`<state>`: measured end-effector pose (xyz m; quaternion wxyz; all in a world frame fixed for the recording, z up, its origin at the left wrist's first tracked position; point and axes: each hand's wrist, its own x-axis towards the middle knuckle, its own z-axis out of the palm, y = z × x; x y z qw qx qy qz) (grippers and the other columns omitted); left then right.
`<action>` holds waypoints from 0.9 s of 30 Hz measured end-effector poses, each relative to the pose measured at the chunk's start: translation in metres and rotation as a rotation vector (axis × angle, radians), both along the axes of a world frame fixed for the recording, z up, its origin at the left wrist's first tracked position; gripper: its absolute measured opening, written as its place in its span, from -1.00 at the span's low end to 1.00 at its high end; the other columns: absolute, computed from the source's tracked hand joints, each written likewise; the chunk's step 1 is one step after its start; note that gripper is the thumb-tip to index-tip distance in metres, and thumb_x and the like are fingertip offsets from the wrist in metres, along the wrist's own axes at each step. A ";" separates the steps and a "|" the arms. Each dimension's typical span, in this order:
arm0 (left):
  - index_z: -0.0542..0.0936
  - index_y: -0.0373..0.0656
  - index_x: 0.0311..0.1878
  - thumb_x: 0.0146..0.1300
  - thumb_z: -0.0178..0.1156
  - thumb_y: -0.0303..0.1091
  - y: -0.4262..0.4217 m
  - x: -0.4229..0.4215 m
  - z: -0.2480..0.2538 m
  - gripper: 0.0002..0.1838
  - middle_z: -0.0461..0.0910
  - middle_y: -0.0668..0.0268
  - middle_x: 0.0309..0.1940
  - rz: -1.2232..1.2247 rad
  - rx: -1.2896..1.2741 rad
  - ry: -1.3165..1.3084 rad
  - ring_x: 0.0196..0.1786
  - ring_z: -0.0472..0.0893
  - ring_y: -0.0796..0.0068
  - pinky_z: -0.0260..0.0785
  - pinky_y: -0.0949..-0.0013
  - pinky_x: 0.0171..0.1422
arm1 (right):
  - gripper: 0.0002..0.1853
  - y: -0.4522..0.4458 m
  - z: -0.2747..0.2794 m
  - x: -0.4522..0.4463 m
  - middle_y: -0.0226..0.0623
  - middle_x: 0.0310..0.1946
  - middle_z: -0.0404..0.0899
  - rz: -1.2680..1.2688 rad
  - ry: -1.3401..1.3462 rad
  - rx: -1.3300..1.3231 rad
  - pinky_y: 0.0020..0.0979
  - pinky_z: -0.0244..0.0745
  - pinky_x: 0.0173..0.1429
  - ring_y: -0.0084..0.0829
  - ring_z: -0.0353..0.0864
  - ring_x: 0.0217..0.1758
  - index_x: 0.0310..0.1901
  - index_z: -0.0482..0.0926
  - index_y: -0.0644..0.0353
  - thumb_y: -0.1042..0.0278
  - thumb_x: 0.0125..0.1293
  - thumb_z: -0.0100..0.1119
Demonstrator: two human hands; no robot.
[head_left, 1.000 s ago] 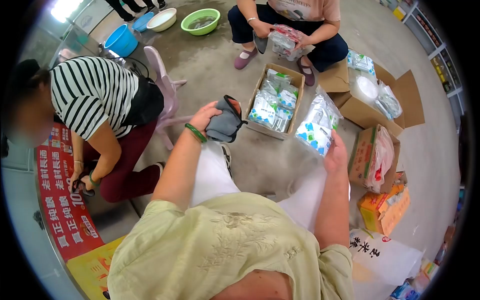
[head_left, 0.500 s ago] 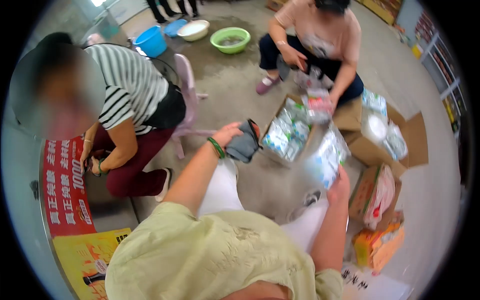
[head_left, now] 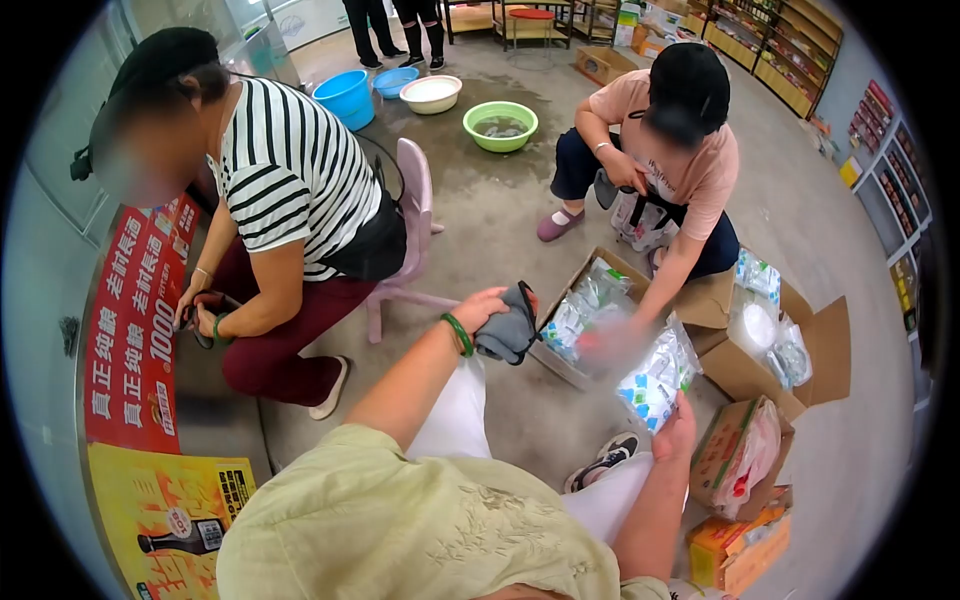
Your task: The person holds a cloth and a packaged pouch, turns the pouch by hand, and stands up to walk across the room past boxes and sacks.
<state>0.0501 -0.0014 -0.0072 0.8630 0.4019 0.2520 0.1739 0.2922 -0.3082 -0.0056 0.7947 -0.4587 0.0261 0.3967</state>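
Observation:
My left hand [head_left: 482, 308], with a green bangle on its wrist, is closed around a grey cloth item with black edging [head_left: 506, 334]. The item looks folded; its exact kind does not show. On the right, my right hand [head_left: 676, 428] grips the lower edge of a clear plastic packet [head_left: 655, 385] printed in white, blue and green. Just beyond lies an open cardboard box [head_left: 560, 368] full of similar packets. A co-worker's blurred hand [head_left: 610, 342] reaches over that box, close to my packet.
A co-worker in pink [head_left: 690, 140] squats ahead; another in stripes [head_left: 300, 170] sits left on a pink chair [head_left: 412, 215]. An open carton [head_left: 825, 345] and smaller boxes [head_left: 725, 450] stand at right. Basins, including a green one [head_left: 500, 128], sit on the wet floor behind.
The pink-shirted co-worker's hand has come forward and down over the box of packets. My hands keep their holds, and the view has shifted, showing more of the room behind.

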 end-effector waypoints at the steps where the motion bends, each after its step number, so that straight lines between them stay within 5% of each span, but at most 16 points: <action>1: 0.41 -0.28 0.13 0.08 -0.04 -0.57 0.001 0.000 -0.001 -0.54 0.52 0.17 -0.03 -0.007 0.002 0.004 0.00 0.56 0.30 0.41 0.25 0.14 | -0.63 -0.001 -0.002 0.002 -0.19 0.05 0.47 0.020 0.001 -0.009 -0.21 0.31 0.22 -0.26 0.45 0.10 0.10 0.37 0.30 0.29 0.34 -0.06; 19: 0.41 -0.31 0.11 0.10 -0.08 -0.55 0.000 0.007 -0.005 -0.56 0.53 0.15 -0.04 -0.096 0.011 0.060 -0.01 0.57 0.29 0.43 0.28 0.13 | -0.68 -0.003 -0.005 0.005 -0.25 -0.02 0.49 -0.009 -0.009 0.024 -0.26 0.32 0.20 -0.32 0.47 0.06 0.04 0.40 0.28 0.35 0.30 -0.02; 27: 0.39 -0.31 0.14 0.12 -0.06 -0.56 -0.002 0.008 0.002 -0.55 0.53 0.14 0.00 -0.152 0.044 -0.015 -0.01 0.58 0.28 0.42 0.27 0.15 | -0.55 -0.007 -0.022 0.010 -0.18 0.05 0.44 -0.081 0.021 0.059 -0.29 0.28 0.24 -0.33 0.42 0.12 0.14 0.29 0.37 0.42 0.24 0.10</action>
